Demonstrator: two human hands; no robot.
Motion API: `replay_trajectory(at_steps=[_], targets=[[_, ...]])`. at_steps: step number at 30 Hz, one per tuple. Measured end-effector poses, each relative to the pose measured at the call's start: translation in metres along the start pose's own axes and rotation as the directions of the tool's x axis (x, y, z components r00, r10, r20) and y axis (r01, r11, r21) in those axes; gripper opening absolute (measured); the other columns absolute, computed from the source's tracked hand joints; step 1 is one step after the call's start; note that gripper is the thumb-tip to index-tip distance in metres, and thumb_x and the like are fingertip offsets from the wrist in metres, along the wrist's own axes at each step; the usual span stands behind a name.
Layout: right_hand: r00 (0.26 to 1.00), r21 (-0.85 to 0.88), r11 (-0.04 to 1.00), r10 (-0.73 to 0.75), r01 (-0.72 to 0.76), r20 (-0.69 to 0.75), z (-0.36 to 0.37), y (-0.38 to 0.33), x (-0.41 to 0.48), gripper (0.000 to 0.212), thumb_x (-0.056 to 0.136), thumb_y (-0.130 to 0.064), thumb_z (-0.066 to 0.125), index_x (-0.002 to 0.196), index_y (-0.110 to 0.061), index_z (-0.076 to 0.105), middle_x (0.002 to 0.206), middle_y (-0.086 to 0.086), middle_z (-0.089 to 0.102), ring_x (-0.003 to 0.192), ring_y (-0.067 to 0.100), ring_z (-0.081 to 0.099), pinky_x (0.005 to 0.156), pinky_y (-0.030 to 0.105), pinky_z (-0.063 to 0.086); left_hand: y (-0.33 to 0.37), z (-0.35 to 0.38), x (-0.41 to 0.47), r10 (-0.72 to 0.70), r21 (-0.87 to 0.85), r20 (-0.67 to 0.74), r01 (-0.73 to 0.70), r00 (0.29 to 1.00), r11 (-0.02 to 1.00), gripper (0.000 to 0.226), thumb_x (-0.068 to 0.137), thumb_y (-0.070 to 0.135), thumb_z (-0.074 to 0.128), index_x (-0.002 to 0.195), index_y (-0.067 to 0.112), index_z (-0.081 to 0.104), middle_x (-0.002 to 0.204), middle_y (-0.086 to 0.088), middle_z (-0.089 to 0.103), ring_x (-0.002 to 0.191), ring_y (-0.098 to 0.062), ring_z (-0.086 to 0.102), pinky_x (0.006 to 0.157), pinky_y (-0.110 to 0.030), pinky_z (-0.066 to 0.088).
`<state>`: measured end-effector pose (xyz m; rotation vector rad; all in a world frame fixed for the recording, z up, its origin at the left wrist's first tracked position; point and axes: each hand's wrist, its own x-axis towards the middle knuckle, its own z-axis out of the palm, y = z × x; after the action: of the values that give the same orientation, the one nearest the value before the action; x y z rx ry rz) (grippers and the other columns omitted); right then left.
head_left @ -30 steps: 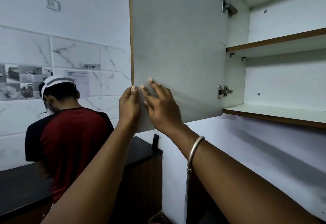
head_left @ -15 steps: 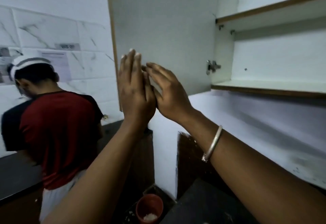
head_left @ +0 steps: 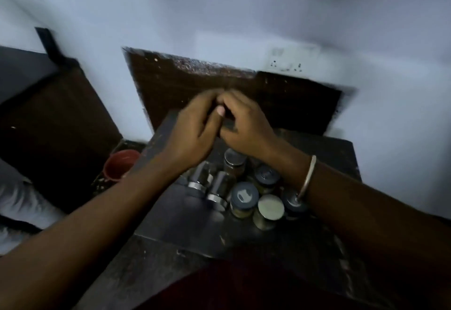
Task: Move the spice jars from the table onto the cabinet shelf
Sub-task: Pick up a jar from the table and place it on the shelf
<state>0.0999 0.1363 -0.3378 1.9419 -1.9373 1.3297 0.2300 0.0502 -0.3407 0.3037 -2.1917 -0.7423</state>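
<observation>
In the middle of the frame the left hand (head_left: 195, 129) and the right hand (head_left: 246, 126) meet, curled fingers touching each other; because of blur I cannot tell if they pinch anything. Just below them the spice jars (head_left: 244, 196) are grouped closely on the dark desk (head_left: 170, 219). A red cup (head_left: 120, 163) is left of the desk.

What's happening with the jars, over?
Left hand and right hand together above the jars, grip too blurred to call. Spice jars clustered on the table. Nothing seen in the way.
</observation>
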Motion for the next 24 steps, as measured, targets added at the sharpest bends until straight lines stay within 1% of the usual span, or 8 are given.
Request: replay_trajectory(at_steps=[2, 5, 8, 10, 13, 18, 20, 24], targets=[[0.97, -0.111, 0.983, 0.164, -0.146, 0.18, 0.006, 0.036, -0.044, 0.027, 0.085, -0.011, 0.07, 0.109, -0.001, 0.065, 0.106, 0.016, 0.065, 0.098, 0.034, 0.064, 0.08, 0.039, 0.051, -0.019, 0.036, -0.022, -0.094, 0.003, 0.235, 0.096, 0.967, 0.995, 0.026, 0.105, 0.015, 0.054, 0.128, 0.005, 0.061, 0.113, -0.004, 0.067, 0.1, -0.003, 0.058, 0.085, -0.003, 0.038], [0.791, -0.375, 0.891, 0.415, -0.255, 0.45, 0.023, 0.077, -0.1, 0.041, 0.086, -0.031, 0.069, 0.12, -0.01, 0.058, 0.123, 0.013, 0.06, 0.118, 0.035, 0.055, 0.092, 0.045, 0.049, -0.051, 0.088, -0.058, -0.215, 0.078, 0.519, 0.205, 0.827, 0.976, 0.021, 0.101, 0.009, 0.058, 0.121, 0.004, 0.061, 0.106, -0.001, 0.065, 0.094, -0.013, 0.062, 0.077, -0.008, 0.04], [0.583, -0.607, 0.785, 0.553, -0.125, 0.595, 0.053, 0.099, -0.144, 0.077, 0.081, -0.06, 0.068, 0.137, -0.011, 0.045, 0.144, 0.017, 0.047, 0.14, 0.04, 0.037, 0.112, 0.053, 0.036, -0.08, 0.129, -0.093, -0.361, 0.219, 0.695, 0.294, 0.622, 0.93, 0.037, 0.095, 0.009, 0.061, 0.13, 0.003, 0.053, 0.127, -0.018, 0.063, 0.117, -0.037, 0.062, 0.098, -0.036, 0.047], [0.53, -0.641, 0.763, 0.577, -0.078, 0.622, 0.075, 0.108, -0.168, 0.093, 0.083, -0.063, 0.065, 0.15, -0.007, 0.034, 0.157, 0.023, 0.035, 0.149, 0.043, 0.025, 0.121, 0.059, 0.023, -0.09, 0.144, -0.112, -0.435, 0.34, 0.712, 0.272, 0.551, 0.9, 0.06, 0.094, 0.015, 0.062, 0.148, 0.002, 0.04, 0.152, -0.023, 0.044, 0.141, -0.04, 0.044, 0.115, -0.04, 0.036], [0.615, -0.641, 0.763, 0.545, -0.083, 0.57, 0.097, 0.116, -0.189, 0.086, 0.088, -0.055, 0.063, 0.153, -0.008, 0.031, 0.155, 0.023, 0.036, 0.147, 0.041, 0.032, 0.122, 0.053, 0.021, -0.097, 0.151, -0.13, -0.434, 0.305, 0.677, 0.31, 0.594, 0.9, 0.072, 0.091, 0.013, 0.064, 0.155, 0.001, 0.034, 0.162, -0.022, 0.03, 0.153, -0.036, 0.026, 0.126, -0.038, 0.022], [0.698, -0.554, 0.828, 0.45, -0.091, 0.557, 0.085, 0.123, -0.166, 0.079, 0.078, -0.053, 0.074, 0.141, -0.017, 0.043, 0.133, 0.01, 0.054, 0.125, 0.033, 0.052, 0.115, 0.047, 0.034, -0.104, 0.135, -0.128, -0.39, 0.057, 0.565, 0.437, 0.727, 0.898, 0.055, 0.089, -0.004, 0.065, 0.141, 0.009, 0.052, 0.139, -0.015, 0.058, 0.13, -0.023, 0.056, 0.111, -0.034, 0.043], [0.688, -0.458, 0.865, 0.459, -0.203, 0.562, 0.063, 0.12, -0.139, 0.076, 0.069, -0.046, 0.08, 0.134, -0.021, 0.047, 0.128, 0.006, 0.056, 0.117, 0.03, 0.056, 0.102, 0.041, 0.045, -0.097, 0.12, -0.113, -0.416, -0.118, 0.461, 0.518, 0.784, 0.847, 0.057, 0.088, -0.01, 0.067, 0.133, 0.024, 0.055, 0.126, 0.001, 0.065, 0.116, -0.004, 0.065, 0.093, -0.024, 0.055], [0.622, -0.012, 0.797, 0.48, -0.604, 0.619, -0.011, 0.102, -0.069, 0.074, 0.061, -0.014, 0.093, 0.121, -0.03, 0.053, 0.125, 0.0, 0.057, 0.113, 0.023, 0.061, 0.092, 0.041, 0.059, -0.067, 0.082, -0.058, -0.552, -0.382, 0.362, 0.66, 0.751, 0.646, 0.046, 0.093, 0.02, 0.072, 0.132, 0.041, 0.057, 0.125, 0.004, 0.066, 0.108, -0.019, 0.071, 0.074, -0.025, 0.06]])
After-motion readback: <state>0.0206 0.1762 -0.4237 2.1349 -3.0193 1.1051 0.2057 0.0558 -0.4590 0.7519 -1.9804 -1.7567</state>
